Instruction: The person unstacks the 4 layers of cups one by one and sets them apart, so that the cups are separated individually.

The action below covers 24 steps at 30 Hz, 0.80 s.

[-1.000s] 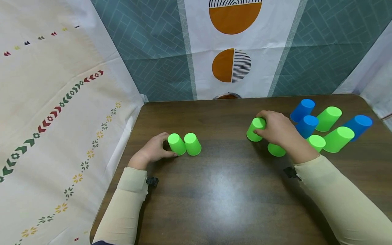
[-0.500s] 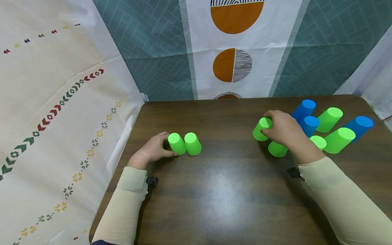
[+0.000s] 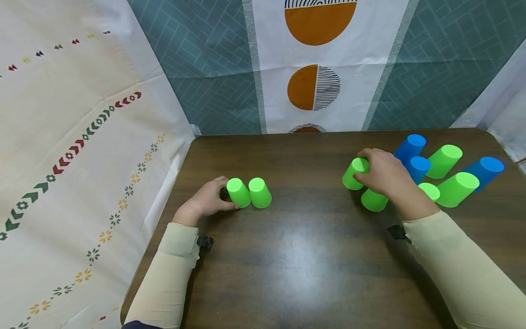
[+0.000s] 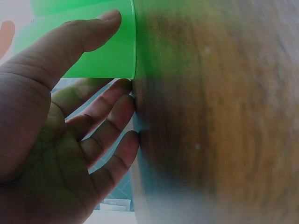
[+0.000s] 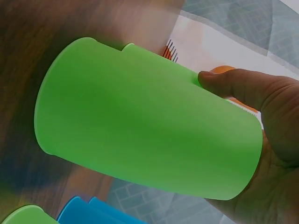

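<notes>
On the table's left side, my left hand (image 3: pixel 207 201) holds a green cup (image 3: pixel 239 194) low down between thumb and fingers. In the left wrist view the thumb lies across that cup (image 4: pixel 100 58), the other fingertips at the table. A second green cup (image 3: pixel 260 194) stands right beside it. Further right, my right hand (image 3: pixel 382 171) grips another green cup (image 3: pixel 352 176) between thumb and fingers. Beneath that hand is one more green cup (image 3: pixel 374 201), partly hidden by it; in the right wrist view this nearer cup (image 5: pixel 145 121) covers most of the gripped one.
Behind my right wrist stand several more cups, including a blue cup (image 3: pixel 410 147), a second blue cup (image 3: pixel 418 168), a third blue cup (image 3: pixel 485 170) and a green cup (image 3: pixel 444 162). The brown table (image 3: pixel 296 256) ends at a patterned curtain (image 3: pixel 205 73) at the back.
My right hand has shifted a little to the right with its green cup, closer to the cup group. The left hand and its two cups have stayed in place.
</notes>
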Each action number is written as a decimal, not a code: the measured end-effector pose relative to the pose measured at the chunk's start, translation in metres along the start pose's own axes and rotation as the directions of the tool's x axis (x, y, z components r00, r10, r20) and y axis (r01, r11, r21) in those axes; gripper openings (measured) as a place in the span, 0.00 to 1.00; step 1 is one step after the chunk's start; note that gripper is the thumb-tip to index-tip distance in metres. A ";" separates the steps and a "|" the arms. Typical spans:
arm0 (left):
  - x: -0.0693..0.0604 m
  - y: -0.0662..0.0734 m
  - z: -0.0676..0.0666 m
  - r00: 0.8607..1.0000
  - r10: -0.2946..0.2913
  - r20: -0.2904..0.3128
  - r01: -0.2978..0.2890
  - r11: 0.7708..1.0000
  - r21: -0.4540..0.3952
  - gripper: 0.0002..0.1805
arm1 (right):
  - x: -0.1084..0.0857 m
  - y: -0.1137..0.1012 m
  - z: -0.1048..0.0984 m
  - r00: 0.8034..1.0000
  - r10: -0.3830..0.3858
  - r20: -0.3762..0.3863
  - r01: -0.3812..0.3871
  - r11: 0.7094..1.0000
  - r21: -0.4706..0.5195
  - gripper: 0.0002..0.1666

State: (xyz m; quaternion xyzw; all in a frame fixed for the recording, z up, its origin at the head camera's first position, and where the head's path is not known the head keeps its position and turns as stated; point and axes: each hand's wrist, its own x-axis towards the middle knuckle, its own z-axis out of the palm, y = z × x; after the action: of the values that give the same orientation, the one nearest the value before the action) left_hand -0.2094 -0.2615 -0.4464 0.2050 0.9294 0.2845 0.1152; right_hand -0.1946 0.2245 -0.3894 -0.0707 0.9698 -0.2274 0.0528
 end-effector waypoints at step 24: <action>-0.001 0.001 -0.001 1.000 0.005 -0.002 -0.005 1.000 0.008 0.28 | -0.005 -0.033 0.020 0.964 -0.137 -0.227 0.139 0.990 -0.008 0.40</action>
State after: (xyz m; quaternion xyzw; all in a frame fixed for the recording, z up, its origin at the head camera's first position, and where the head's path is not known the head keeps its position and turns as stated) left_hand -0.2086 -0.2613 -0.4451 0.2076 0.9301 0.2813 0.1125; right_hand -0.1835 0.1876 -0.3918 -0.1113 0.9612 -0.2411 -0.0742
